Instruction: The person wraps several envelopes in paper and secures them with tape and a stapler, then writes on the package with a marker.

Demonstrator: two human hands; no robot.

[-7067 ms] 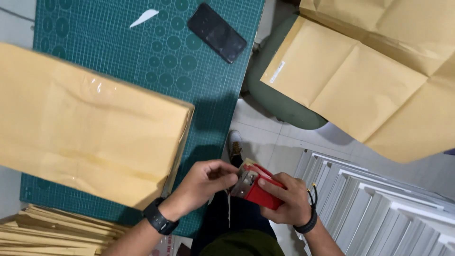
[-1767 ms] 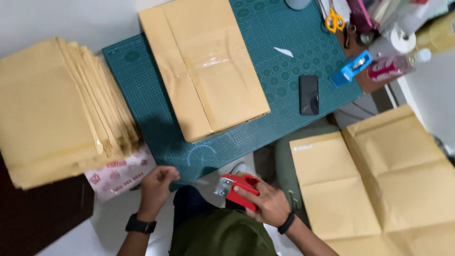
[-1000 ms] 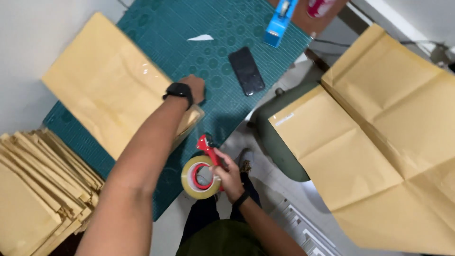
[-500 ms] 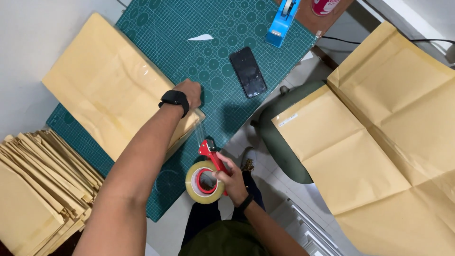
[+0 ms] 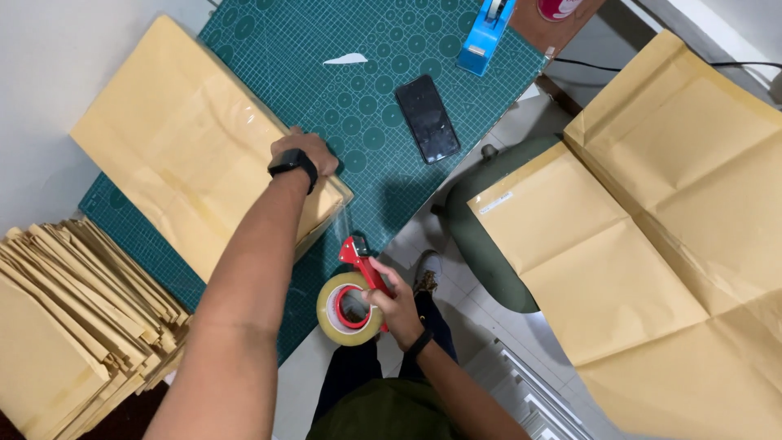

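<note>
Since half a second ago the tape gun (image 5: 356,295) has slid a little farther back from the parcel (image 5: 195,171), off the mat's near edge, and the strip of clear tape (image 5: 343,222) between them has grown longer. The left hand has stayed where it was.

The left hand (image 5: 305,152) lies palm down on the near right corner of the parcel, pressing on it with fingers bent over the edge; a black watch (image 5: 292,162) sits on that wrist. The parcel is a flat brown paper package lying on the green cutting mat (image 5: 383,122), with a shiny band of tape already along its top.

The right hand (image 5: 397,303) is clenched around the red handle of the tape gun, whose tan roll faces the camera. It hangs in the air just off the mat's near edge, above the person's lap, and the clear strip runs up from it to the parcel's corner.

On the mat, beyond the left hand, lie a black phone (image 5: 428,119) and a small white scrap (image 5: 345,59), both well apart from the parcel. A blue tape dispenser (image 5: 485,33) stands at the mat's far edge. A stack of brown envelopes (image 5: 73,318) sits at the left, just beside the parcel's near end. Large sheets of brown paper (image 5: 652,228) cover a chair at the right.
</note>
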